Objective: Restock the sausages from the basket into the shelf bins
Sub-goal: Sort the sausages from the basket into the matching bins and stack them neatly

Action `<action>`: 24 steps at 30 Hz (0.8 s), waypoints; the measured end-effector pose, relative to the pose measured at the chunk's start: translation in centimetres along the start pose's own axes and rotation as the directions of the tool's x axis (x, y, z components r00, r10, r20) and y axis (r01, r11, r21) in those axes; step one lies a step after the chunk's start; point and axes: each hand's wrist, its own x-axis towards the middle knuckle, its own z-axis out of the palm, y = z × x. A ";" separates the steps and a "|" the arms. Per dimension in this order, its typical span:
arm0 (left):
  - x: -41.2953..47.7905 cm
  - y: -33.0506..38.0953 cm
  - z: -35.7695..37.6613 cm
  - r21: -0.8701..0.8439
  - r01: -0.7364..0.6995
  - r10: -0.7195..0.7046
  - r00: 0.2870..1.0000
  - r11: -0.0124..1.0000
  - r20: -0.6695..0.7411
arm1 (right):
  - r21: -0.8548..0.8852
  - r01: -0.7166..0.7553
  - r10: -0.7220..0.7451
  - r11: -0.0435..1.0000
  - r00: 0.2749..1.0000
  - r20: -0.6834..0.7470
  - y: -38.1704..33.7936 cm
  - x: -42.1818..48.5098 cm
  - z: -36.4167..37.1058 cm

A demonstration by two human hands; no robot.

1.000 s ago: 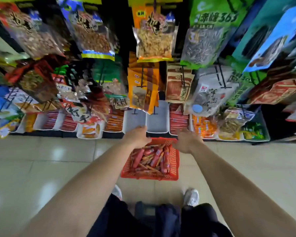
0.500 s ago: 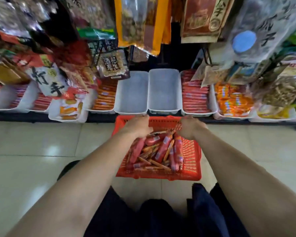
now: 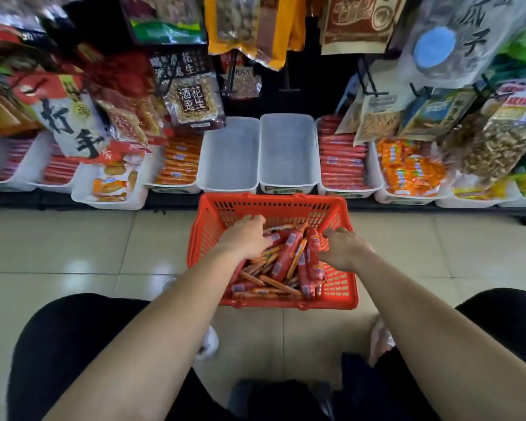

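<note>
Many sausages [image 3: 288, 257] — red, thin orange — heaped in basket [image 3: 271, 198]; left hand [image 3: 245, 238], right hand [image 3: 343, 247] over heap, grip unclear.

From where I stand, the glossy beige tiled floor [image 3: 73, 244] carries a red basket [image 3: 271, 198] dead centre. At twelve o'clock runs a low dark shelf [image 3: 170, 202] bearing white bins [image 3: 228, 159] side by side; a sausage-filled bin [image 3: 342, 159] stands at one o'clock.

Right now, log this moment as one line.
stage: pick | left hand: on sausages, grip unclear | right hand: at sausages, grip unclear | basket: on floor, before two empty bins
</note>
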 end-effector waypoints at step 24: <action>13.9 -4.2 14.9 -0.060 0.001 0.005 0.996 0.998 0.090 | 0.196 -0.136 0.156 0.971 0.984 -0.089 1.5 14.5 14.8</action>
